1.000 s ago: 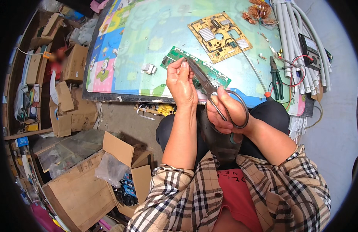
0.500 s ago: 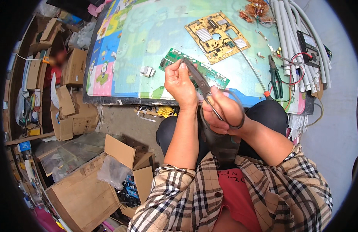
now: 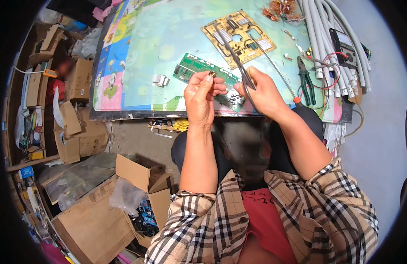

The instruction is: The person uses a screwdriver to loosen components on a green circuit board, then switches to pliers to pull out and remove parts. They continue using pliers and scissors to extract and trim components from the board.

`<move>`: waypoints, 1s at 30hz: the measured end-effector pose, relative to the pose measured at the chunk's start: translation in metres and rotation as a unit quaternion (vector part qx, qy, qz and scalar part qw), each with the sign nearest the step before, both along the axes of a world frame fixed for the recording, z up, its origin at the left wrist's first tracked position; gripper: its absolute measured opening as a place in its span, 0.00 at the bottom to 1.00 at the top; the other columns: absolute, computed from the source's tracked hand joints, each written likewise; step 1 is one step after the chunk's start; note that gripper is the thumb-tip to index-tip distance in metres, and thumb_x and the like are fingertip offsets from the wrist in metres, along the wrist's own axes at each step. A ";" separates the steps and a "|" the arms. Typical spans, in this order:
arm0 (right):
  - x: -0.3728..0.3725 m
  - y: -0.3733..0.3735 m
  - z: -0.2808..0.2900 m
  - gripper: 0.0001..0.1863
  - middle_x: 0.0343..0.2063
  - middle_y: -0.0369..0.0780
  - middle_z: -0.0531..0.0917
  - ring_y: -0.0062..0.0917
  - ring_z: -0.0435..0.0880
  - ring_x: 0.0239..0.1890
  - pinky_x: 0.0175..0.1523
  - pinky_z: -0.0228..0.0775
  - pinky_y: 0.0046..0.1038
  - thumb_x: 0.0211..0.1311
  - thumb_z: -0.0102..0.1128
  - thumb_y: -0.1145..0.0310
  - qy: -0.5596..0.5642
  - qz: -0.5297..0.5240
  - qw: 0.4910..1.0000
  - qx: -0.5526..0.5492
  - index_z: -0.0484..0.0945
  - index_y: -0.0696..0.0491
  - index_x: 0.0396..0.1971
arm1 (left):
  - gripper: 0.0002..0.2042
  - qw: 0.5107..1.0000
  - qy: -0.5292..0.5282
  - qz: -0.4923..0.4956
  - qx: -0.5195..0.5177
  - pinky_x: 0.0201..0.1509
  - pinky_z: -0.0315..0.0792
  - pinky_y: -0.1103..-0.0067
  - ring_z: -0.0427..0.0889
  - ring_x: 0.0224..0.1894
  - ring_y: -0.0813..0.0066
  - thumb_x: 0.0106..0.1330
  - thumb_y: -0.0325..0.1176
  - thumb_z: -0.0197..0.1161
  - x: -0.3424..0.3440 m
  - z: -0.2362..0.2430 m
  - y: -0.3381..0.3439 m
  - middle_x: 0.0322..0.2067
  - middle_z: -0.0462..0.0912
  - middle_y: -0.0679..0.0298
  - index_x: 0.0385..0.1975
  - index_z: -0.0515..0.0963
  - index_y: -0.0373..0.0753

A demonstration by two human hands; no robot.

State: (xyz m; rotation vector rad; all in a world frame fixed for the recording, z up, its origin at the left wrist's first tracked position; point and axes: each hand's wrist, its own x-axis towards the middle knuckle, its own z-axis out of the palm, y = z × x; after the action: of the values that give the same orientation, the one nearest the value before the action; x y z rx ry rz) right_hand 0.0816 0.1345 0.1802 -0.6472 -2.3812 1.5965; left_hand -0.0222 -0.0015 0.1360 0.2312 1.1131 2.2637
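Between the thumb and fingers of my left hand is a small dark component with a brassy glint, too small to name exactly. My right hand is closed round a pair of dark scissors, whose blades point up and away over the tan circuit board. Beneath both hands lies a green circuit board, partly covered by them. A small silvery metal piece rests to its left. To the right of my right hand lie a screwdriver with an orange-red handle and green-handled pliers.
Right of the mat-covered table are white tubes and a multimeter with leads. A copper wire tangle sits at the far right. An open cardboard box and a shelf with cartons stand at left.
My right hand has swung the scissors up and away from my left fingers, their blades now pointing forward. The small component now shows in my left fingertips.
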 end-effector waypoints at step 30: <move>0.003 0.013 -0.001 0.10 0.23 0.37 0.75 0.20 0.78 0.25 0.33 0.71 0.20 0.50 0.61 0.77 0.100 0.035 0.898 -0.427 0.67 0.57 0.28 | 0.08 0.982 0.078 -0.174 0.017 0.34 0.72 0.84 0.77 0.29 0.80 0.64 0.26 0.59 0.012 0.004 0.001 0.30 0.81 0.60 0.40 0.72 0.33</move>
State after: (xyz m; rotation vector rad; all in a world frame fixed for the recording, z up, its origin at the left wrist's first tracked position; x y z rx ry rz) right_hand 0.0849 0.1476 0.1788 -0.4776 -1.4856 2.5888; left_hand -0.0098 -0.0003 0.1402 0.5787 1.0209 1.9783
